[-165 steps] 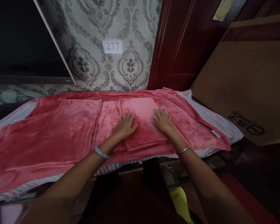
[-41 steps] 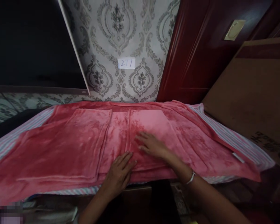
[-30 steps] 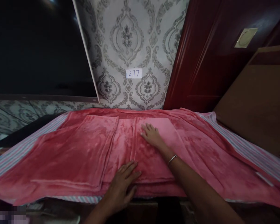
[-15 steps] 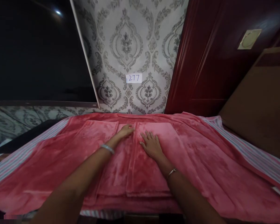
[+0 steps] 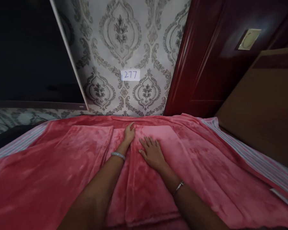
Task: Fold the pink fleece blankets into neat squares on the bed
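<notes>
Head view: shows a pink blanket (image 5: 62,172) beneath the left hand (image 5: 129,133) and right hand (image 5: 152,151), only partly folded, by the look of it. Appears done: one folded panel (image 5: 88,137) left of the left hand, another (image 5: 148,198) under the right hand, with a strip (image 5: 114,140) of lower layer between. Lies unfolded well to the right of the right hand, and in a creased band just beyond the left. Rests the right hand flat, fingers spread; sets the left at the nearer panel's far inner corner, cannot tell whether pinching cloth.

Underneath, out past both hands, shows a striped sheet (image 5: 21,140); hides whatever supports it. Beyond the hands, patterned wallpaper (image 5: 86,12) with a card (image 5: 130,74) reading 277; far left, a dark screen (image 5: 26,48); far right, a red door (image 5: 211,57) and cardboard box (image 5: 266,102).
</notes>
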`<action>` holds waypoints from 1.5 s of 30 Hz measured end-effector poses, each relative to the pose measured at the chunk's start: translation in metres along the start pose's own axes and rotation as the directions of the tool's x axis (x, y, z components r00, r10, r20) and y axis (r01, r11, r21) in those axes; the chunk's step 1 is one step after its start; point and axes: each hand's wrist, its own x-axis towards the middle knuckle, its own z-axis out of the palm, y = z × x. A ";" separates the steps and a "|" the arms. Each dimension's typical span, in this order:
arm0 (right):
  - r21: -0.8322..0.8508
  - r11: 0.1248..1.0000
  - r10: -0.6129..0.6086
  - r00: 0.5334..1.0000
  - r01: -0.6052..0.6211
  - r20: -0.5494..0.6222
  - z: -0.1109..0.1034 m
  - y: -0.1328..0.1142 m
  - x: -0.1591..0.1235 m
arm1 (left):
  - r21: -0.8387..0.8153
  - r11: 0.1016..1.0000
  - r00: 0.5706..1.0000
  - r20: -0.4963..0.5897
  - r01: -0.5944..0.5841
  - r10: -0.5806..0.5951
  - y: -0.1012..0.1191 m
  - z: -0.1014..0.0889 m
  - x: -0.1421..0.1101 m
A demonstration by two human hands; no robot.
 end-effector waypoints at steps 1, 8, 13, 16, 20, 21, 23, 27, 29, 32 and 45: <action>-0.001 1.000 -0.001 1.000 0.001 0.000 0.001 0.000 0.000 | 0.015 1.000 1.000 -0.020 -0.003 0.003 -0.003 0.000 0.001; 0.101 0.995 -0.011 1.000 0.009 0.017 -0.024 0.010 0.027 | 0.183 0.983 0.998 -0.056 -0.027 0.038 -0.007 0.003 0.004; -0.009 1.000 0.023 0.997 -0.024 -0.074 -0.039 0.007 0.076 | 0.352 0.936 0.998 -0.038 -0.029 0.046 0.001 0.003 -0.005; -0.085 0.995 0.043 0.999 -0.042 -0.001 -0.023 0.005 0.088 | 0.450 0.893 1.000 -0.020 -0.012 0.024 0.006 0.002 -0.009; -0.092 0.995 0.034 0.998 -0.028 0.059 -0.002 0.007 0.088 | 0.536 0.844 0.999 -0.028 0.001 0.016 0.016 0.000 -0.010; -0.084 0.996 0.039 0.998 -0.034 0.055 0.001 0.009 0.088 | 0.563 0.826 0.997 -0.037 -0.035 0.068 0.020 0.000 -0.010; -0.078 0.996 0.039 0.998 -0.036 0.050 0.002 0.012 0.088 | 0.616 0.762 0.968 0.005 -0.200 0.250 0.026 0.002 -0.011; -0.093 0.996 0.011 0.998 -0.004 0.068 0.000 0.014 0.089 | 0.625 0.648 0.900 0.301 -0.436 0.316 0.027 0.011 -0.014; -0.090 0.996 -0.005 0.997 0.012 0.083 -0.001 0.013 0.090 | 0.653 0.657 0.915 0.375 -0.376 0.150 0.021 0.015 -0.016; -0.066 0.998 0.000 0.994 0.007 0.105 -0.005 0.016 0.093 | 0.685 0.650 0.916 0.399 -0.330 0.045 0.013 0.015 -0.015; -0.062 0.881 0.473 0.871 -0.469 0.131 -0.033 0.145 0.049 | 0.713 0.608 0.896 0.443 -0.349 -0.005 0.015 0.014 -0.013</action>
